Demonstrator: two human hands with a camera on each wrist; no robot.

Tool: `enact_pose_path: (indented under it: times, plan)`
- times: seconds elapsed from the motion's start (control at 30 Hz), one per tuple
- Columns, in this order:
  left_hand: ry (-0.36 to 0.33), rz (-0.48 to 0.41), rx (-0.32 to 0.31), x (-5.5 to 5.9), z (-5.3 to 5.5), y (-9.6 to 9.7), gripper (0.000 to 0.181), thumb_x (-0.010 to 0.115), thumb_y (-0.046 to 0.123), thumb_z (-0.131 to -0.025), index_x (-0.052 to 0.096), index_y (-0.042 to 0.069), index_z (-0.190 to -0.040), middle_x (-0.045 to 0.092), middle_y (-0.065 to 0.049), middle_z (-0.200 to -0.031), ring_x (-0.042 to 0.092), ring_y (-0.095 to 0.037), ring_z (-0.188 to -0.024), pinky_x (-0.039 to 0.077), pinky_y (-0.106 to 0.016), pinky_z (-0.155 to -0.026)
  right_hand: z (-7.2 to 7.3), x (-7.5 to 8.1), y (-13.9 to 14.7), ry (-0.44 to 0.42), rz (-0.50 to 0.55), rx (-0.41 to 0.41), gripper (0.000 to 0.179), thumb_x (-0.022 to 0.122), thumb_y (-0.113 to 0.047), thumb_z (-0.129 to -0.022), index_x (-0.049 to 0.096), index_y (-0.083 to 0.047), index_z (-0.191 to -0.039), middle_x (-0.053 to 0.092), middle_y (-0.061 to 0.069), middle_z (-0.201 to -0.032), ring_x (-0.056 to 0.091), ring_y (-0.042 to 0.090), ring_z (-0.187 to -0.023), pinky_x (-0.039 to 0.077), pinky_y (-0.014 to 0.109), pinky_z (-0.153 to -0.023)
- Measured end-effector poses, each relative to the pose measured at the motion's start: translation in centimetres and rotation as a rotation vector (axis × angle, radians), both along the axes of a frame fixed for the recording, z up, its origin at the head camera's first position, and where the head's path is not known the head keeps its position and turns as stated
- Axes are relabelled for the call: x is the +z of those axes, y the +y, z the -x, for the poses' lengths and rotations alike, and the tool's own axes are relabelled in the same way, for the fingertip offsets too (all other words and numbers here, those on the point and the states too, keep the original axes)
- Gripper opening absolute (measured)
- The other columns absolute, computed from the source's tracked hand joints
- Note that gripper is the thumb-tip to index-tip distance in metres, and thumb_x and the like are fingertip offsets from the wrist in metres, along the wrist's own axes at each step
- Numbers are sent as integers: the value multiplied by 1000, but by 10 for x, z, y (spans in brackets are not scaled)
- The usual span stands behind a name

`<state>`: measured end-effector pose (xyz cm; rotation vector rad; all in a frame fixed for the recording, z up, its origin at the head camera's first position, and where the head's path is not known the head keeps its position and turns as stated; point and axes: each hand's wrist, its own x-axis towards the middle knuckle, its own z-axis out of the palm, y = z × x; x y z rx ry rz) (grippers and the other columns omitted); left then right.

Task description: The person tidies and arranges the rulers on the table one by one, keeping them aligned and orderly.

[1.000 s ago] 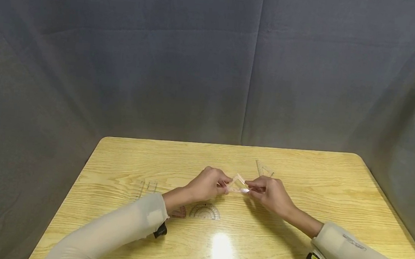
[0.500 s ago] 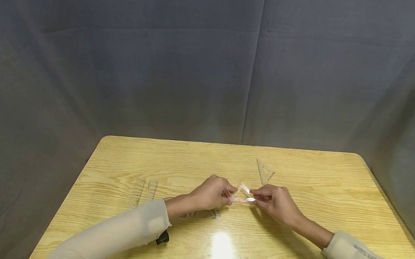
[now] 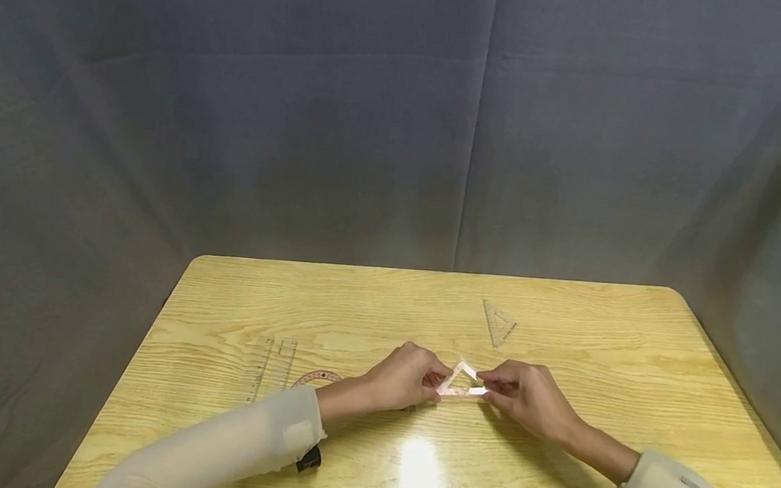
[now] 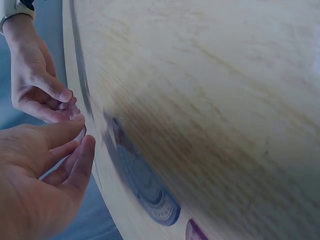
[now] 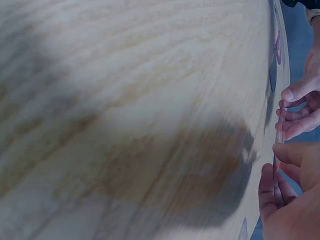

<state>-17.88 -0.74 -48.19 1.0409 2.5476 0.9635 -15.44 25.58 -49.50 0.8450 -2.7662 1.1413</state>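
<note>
A clear, pink-tinted set square (image 3: 459, 391) is held between both hands over the table. My left hand (image 3: 408, 377) pinches its left corner between thumb and fingers. At the opposite corner, my right hand (image 3: 532, 396) pinches it in the same way. From the right wrist view the set square (image 5: 280, 125) appears edge-on as a thin strip above the wood. A protractor (image 4: 150, 185) lies on the table below the left hand in the left wrist view. Part of a red-marked protractor (image 3: 318, 376) shows behind the left forearm, which hides the rest.
Another clear set square (image 3: 498, 323) lies flat beyond the right hand. Two clear strips like rulers (image 3: 259, 368) lie side by side at the left. The wooden table (image 3: 579, 315) has a grey curtain (image 3: 342, 154) behind it, and glare marks its front middle.
Both hands have moved together to the right and nearer the person, carrying the set square. The far set square and the rulers stay where they were.
</note>
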Motion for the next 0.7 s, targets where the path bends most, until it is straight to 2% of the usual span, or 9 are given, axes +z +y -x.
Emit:
enact_pose_path:
  times: [0.33,0.53,0.7]
  plan:
    - [-1,35,-10,-5,-4,2,41,86,1,-87,75,-2,-126,79,-8,-108,69,0,-86,53,-7,-75,-7,-2,2,-32,3,11,24,83,7,-85,79,5,-109,77,6,-93,69,5,-79,61,18,-70]
    - [-9,19,-24,-6,-5,1,38,87,-1,-85,77,-3,-122,79,-10,-109,72,-4,-89,53,-6,-77,-11,-5,4,-29,23,40,24,85,4,-85,80,3,-108,76,4,-90,67,3,-74,60,20,-65]
    - [-25,-1,-38,-11,-4,-1,39,88,0,-84,77,-3,-121,79,-9,-108,69,-1,-85,53,-6,-75,-13,-8,4,-21,21,47,24,87,0,-85,80,2,-109,76,1,-92,66,3,-75,60,20,-64]
